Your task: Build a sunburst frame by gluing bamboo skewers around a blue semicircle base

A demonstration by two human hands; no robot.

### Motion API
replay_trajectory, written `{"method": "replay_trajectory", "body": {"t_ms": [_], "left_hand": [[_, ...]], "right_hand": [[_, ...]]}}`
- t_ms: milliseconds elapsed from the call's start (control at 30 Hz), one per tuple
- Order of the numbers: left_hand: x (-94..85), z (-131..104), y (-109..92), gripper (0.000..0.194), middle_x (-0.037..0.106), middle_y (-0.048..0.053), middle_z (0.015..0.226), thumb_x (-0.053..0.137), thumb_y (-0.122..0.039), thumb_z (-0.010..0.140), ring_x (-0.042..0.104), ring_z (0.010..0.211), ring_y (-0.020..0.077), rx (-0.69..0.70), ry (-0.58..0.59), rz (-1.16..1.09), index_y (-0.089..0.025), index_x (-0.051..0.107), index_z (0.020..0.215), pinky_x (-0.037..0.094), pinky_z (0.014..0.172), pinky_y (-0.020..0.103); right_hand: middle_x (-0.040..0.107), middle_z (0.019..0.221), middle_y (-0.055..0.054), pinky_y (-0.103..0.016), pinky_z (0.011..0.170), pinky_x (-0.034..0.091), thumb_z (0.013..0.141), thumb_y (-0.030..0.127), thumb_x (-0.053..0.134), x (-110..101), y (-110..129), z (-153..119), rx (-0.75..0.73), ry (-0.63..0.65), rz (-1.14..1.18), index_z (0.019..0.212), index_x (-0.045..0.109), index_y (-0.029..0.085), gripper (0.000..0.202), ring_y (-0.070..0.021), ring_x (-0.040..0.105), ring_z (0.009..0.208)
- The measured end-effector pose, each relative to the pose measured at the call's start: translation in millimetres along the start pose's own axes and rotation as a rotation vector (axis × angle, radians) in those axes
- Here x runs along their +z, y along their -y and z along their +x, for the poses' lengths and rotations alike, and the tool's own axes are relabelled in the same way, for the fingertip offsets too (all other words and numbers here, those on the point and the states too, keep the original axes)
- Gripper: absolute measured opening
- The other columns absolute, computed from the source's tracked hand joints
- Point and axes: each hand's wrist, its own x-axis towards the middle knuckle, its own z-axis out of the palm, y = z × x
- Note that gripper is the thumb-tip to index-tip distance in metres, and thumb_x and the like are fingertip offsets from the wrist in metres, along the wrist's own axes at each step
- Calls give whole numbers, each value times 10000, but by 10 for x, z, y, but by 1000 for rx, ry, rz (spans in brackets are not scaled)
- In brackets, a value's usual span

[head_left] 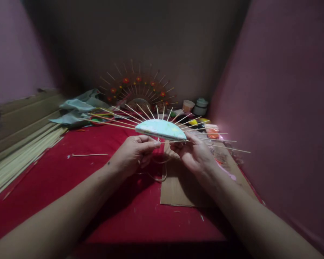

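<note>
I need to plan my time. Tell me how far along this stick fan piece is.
Done: thin sticks already radiate from the pale half-disc. In hand: the left hand and right hand hold it above the red cloth. Left, judging by the finished fan behind: flower decorations, since this one's sticks are bare.

I'm looking into a small home craft corner, dim and closed in by pinkish walls. A red cloth covers the work surface, a stack of thin bamboo sticks lies at the left, a finished stick fan with red flowers leans at the back wall, and small pots stand beside it.
</note>
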Motion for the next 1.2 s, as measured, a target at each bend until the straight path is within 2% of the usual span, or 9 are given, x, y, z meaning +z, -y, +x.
{"method": "replay_trajectory", "body": {"t_ms": [133,233,333,500,600,700,833,967,1200], "left_hand": [[-51,47,18,209,394,-49,378,755,-244,661,317,295,37,87,-113,15,-158,584,577,200,287,145],[-95,89,33,185,435,-42,395,752,-270,674,350,304,47,199,-213,117,-154,619,617,245,289,158],[-114,103,11,121,463,-44,396,715,-245,707,372,306,57,309,-315,208,-155,641,675,265,293,166],[-113,101,-60,127,473,-54,396,689,-206,734,394,310,51,455,-456,283,-153,614,645,275,306,155],[-139,116,-69,123,483,-56,405,695,-215,730,410,315,47,468,-474,277,-152,623,654,291,318,148],[-185,151,-45,156,497,-54,418,718,-266,711,438,318,55,406,-486,244,-146,626,674,306,313,150],[-223,201,-4,179,576,-21,498,730,-286,699,524,366,73,420,-473,201,-132,639,699,361,329,153],[-193,197,-1,159,639,27,539,708,-271,726,568,385,96,429,-470,173,-130,642,693,364,316,159],[-172,183,-21,88,618,-10,491,666,-196,748,558,349,96,505,-474,214,-159,589,727,345,312,157]], "right_hand": [[636,717,-18,-324,632,480,787,220,517,-52,6,34,-35,30,-52,785,597,192,85,-135,576,600],[642,743,-33,-330,637,487,779,236,526,-93,-2,65,-46,32,-96,812,611,200,98,-146,583,625],[644,774,-34,-320,653,497,774,210,534,-118,-1,91,-84,57,-89,777,609,203,75,-137,581,653],[626,743,-25,-271,622,488,776,163,548,-106,32,84,-106,51,-80,752,618,191,79,-118,568,643],[634,751,-24,-278,632,490,774,157,555,-97,42,64,-121,45,-86,727,601,196,76,-125,574,659],[633,753,-27,-288,652,493,780,153,544,-95,46,49,-135,31,-77,704,585,196,97,-138,587,701],[644,810,-48,-285,618,485,790,172,527,-84,61,43,-112,9,-85,712,584,183,96,-127,573,643],[625,744,-48,-278,588,484,787,150,499,-73,77,45,-76,-24,-81,699,580,180,123,-123,555,592],[616,698,-45,-253,569,494,799,111,481,-61,72,36,-92,-22,-58,695,602,181,174,-131,574,625]]}}
